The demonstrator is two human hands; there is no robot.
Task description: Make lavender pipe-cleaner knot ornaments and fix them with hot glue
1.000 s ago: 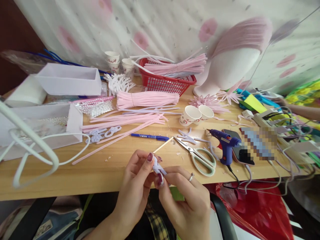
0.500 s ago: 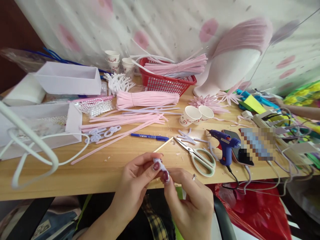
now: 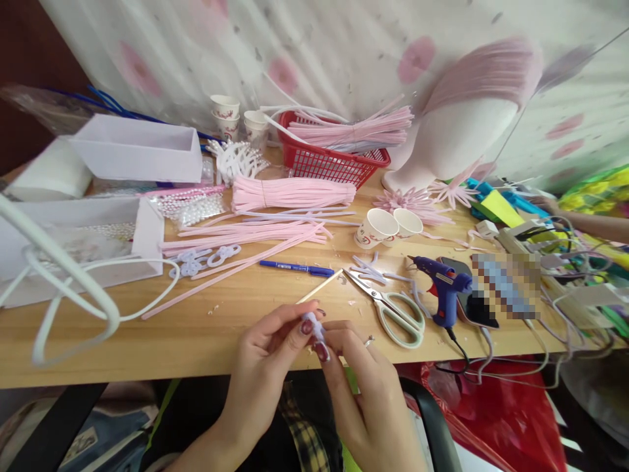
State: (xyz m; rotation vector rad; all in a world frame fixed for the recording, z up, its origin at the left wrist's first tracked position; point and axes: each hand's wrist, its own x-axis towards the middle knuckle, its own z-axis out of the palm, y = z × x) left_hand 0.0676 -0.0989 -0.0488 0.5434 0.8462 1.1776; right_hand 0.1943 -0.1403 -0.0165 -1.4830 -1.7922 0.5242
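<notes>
My left hand (image 3: 268,364) and my right hand (image 3: 363,393) meet at the near edge of the wooden table (image 3: 196,328). Both pinch a small lavender pipe-cleaner piece (image 3: 313,324) wound on the near end of a thin wooden stick (image 3: 322,287). The stick slants up and to the right, away from my fingers. My right hand wears a ring. The far side of the piece is hidden by my fingertips.
Scissors (image 3: 393,307), a blue glue gun (image 3: 445,288) and a blue pen (image 3: 295,267) lie just beyond my hands. Pink pipe cleaners (image 3: 289,193), a red basket (image 3: 334,160), paper cups (image 3: 386,228), white boxes (image 3: 132,154) and a foam head (image 3: 457,131) stand farther back. Someone else's arm (image 3: 597,223) is at far right.
My hands have shifted slightly and my fingers have turned around the lavender piece on the stick. The grip stays with both hands.
</notes>
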